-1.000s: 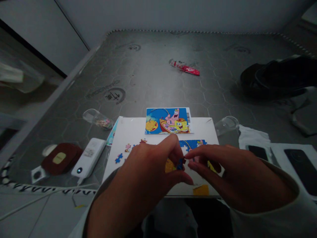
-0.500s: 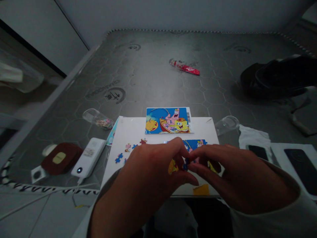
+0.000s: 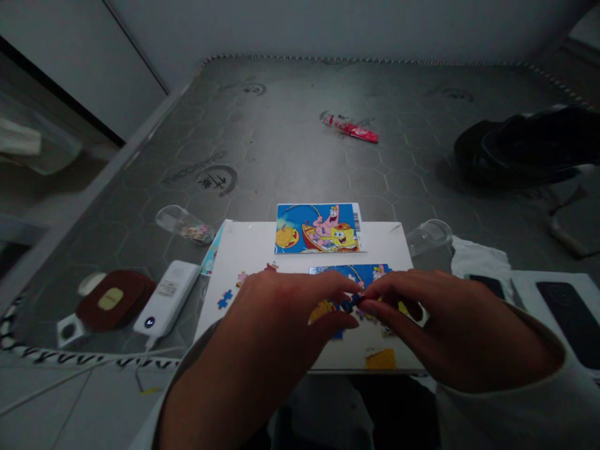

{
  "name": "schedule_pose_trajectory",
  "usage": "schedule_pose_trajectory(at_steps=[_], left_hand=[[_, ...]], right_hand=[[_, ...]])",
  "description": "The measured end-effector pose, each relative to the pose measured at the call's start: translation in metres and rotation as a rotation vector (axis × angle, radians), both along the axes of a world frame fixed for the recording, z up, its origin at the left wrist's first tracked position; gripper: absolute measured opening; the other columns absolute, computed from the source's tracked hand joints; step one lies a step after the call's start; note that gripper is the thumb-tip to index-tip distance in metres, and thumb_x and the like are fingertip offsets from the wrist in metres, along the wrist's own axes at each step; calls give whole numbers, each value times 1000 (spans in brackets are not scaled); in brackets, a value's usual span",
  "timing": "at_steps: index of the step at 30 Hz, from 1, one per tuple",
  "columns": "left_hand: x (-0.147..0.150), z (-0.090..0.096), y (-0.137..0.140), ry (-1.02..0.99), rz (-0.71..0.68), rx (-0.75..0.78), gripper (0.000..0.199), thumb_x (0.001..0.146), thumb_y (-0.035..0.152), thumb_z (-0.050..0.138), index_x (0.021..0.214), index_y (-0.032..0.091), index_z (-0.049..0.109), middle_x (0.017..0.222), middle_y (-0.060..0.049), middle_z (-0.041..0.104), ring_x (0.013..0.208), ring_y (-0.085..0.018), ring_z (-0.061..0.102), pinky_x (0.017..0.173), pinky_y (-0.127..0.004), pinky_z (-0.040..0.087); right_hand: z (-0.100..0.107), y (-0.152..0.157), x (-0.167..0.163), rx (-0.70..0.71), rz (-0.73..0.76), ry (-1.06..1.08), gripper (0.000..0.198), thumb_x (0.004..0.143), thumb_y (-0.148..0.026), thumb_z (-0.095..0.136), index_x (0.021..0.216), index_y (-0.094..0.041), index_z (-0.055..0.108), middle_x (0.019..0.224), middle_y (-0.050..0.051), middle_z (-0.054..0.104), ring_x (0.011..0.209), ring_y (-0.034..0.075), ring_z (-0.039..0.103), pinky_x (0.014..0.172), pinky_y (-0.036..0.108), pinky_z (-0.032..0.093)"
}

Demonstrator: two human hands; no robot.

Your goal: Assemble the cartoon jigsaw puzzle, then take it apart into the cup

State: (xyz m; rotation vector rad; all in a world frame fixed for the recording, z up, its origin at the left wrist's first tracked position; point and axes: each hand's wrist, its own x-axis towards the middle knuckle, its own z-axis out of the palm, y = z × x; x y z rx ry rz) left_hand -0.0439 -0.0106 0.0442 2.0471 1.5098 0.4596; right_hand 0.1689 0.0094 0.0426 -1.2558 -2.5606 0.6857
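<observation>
A small dark blue jigsaw piece is pinched at the fingertips of my right hand. My left hand reaches in beside it, its thumb and index finger apart with the piece near the gap; its other fingers are hidden. Below both hands lies a partly joined cartoon jigsaw puzzle, largely covered by them. It rests on a white board. Loose at the left are a blue jigsaw piece and a few more, partly behind my left hand. A picture card lies at the board's far edge.
Clear plastic cups lie on both sides of the board. Left are a white power bank with a cable and a brown case. Phones lie right, a black bag beyond. A red packet lies farther back.
My left thumb has moved up and left, nearer the jigsaw piece. The piece sits slightly higher, and more of the puzzle's upper edge shows.
</observation>
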Motion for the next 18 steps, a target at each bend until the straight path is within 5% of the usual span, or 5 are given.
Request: schedule_pose_trajectory(at_steps=[8, 18], left_hand=[[-2, 3, 0, 25, -57, 37, 27, 81, 19, 72, 99, 39, 75, 90, 9, 79, 71, -13, 73, 59, -21, 47], [0, 3, -1, 127, -70, 47, 12, 85, 33, 70, 95, 35, 74, 78, 7, 78, 60, -13, 69, 55, -23, 40]], right_hand=[[0, -1, 0, 14, -15, -18, 16, 95, -32, 52, 91, -27, 67, 74, -3, 71, 61, 11, 62, 51, 23, 39], [3, -5, -7, -5, -123, 13, 21, 95, -33, 51, 85, -25, 67, 70, -2, 69, 60, 12, 61, 52, 26, 38]])
